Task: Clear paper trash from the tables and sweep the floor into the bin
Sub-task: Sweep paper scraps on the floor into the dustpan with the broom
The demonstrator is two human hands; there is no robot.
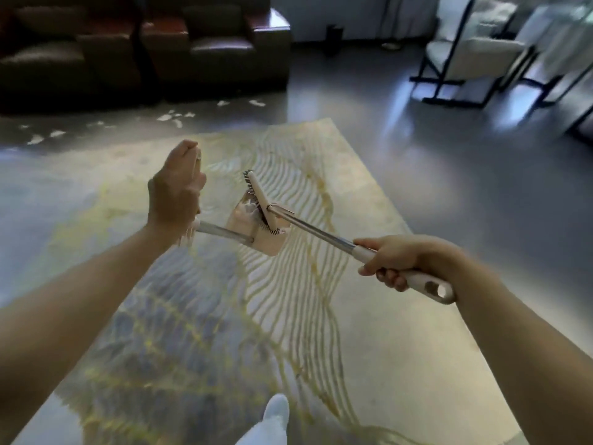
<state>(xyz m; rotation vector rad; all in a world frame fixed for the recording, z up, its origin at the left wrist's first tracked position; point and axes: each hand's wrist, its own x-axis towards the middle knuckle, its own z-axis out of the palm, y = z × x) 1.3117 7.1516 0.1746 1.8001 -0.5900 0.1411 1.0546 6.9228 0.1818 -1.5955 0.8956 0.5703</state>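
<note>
My right hand [398, 261] grips the beige handle of a small broom [260, 197] with a metal shaft, its brush head resting against the dustpan. My left hand [175, 191] grips the top of the handle of a beige dustpan [244, 220], which hangs above the rug with white paper bits inside it. Torn white paper scraps [175, 118] lie scattered on the grey floor in front of the sofa, beyond the rug's far edge.
A large yellow and blue patterned rug [224, 316] lies under me. A dark leather sofa [144, 49] stands at the back left. White chairs with black frames [475, 53] stand at the back right. My foot [276, 409] shows at the bottom.
</note>
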